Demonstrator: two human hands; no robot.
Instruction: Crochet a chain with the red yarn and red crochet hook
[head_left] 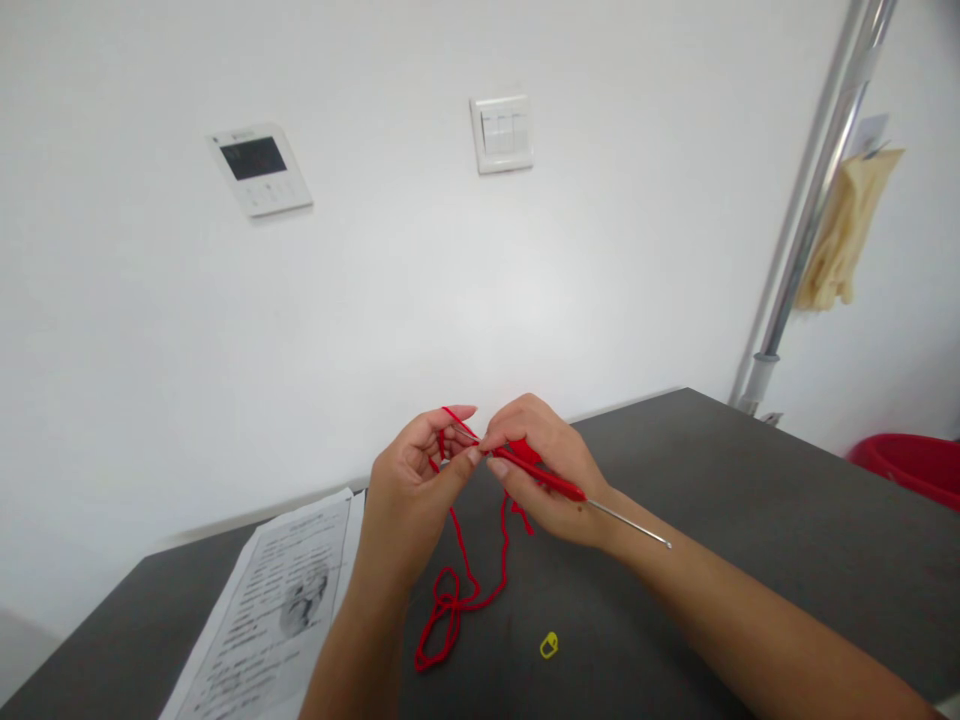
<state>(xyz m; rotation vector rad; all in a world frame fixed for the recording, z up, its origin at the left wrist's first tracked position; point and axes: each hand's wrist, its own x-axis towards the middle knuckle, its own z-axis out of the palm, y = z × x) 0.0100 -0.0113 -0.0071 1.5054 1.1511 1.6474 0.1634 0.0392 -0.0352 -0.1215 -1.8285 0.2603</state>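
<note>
Writing: one printed sheet [281, 600] lies on the dark table [750, 520], at the left; it carries lines of text and a grey picture, all too small and blurred to read. No brand or label is legible anywhere.

Hands, two. Left hand [416, 480]: fingers curled narrow, thumb and forefinger pinching red yarn [461, 590], one strand running over the raised forefinger. Right hand [551, 475]: closed round one crochet hook [570, 490], red grip in the fingers, bare metal shaft projecting back past the wrist. Hook tip meets the left fingertips, above the table.

Yarn, one length: hangs from both hands, its looped end lying on the table below them.

Yellow marker clip [549, 645], one: on the table, near the yarn loop, not touching.

Wall: one display panel [259, 168], one switch plate [501, 133]. Red tub [911, 465], one, far right. Metal pole [817, 200], one, with pale gloves [844, 230] hung beside it.
</note>
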